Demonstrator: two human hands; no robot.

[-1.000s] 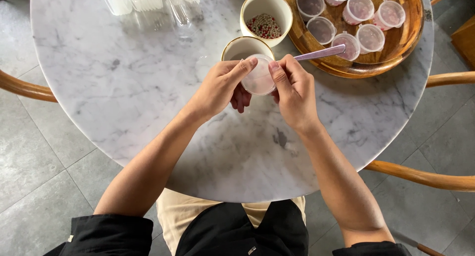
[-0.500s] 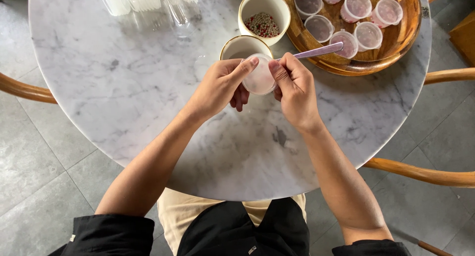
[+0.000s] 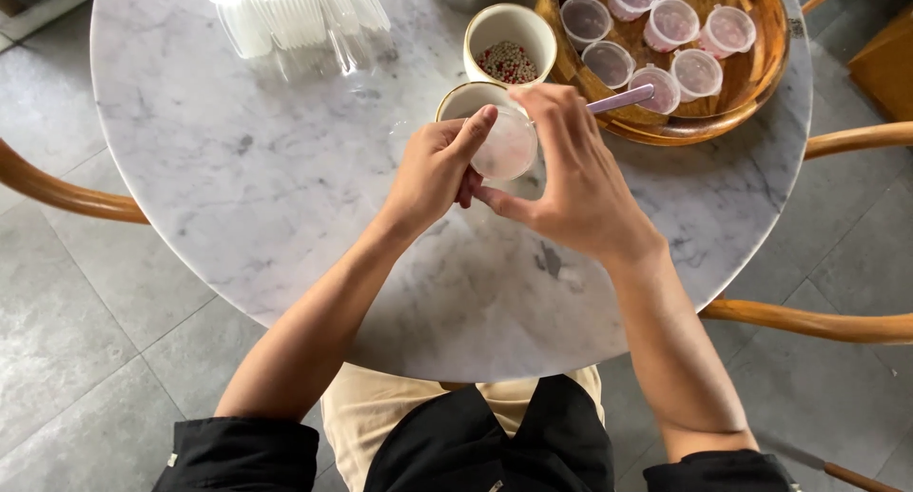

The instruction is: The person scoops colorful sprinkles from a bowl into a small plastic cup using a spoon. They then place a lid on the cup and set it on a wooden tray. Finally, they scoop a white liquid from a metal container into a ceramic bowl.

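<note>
A: What changed since half a second ago?
B: Your right hand (image 3: 571, 183) now curls over the small plastic cup (image 3: 506, 148); your left hand (image 3: 439, 169) grips it too, thumb on top, above the marble counter (image 3: 285, 207).
A: And beyond?
B: Cream cup (image 3: 511, 45), wooden tray (image 3: 751, 83), grey floor tiles.

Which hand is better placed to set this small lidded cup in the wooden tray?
Probably right: the right hand grips the cup from the side nearest the wooden tray; the left hand lies farther away.
</note>
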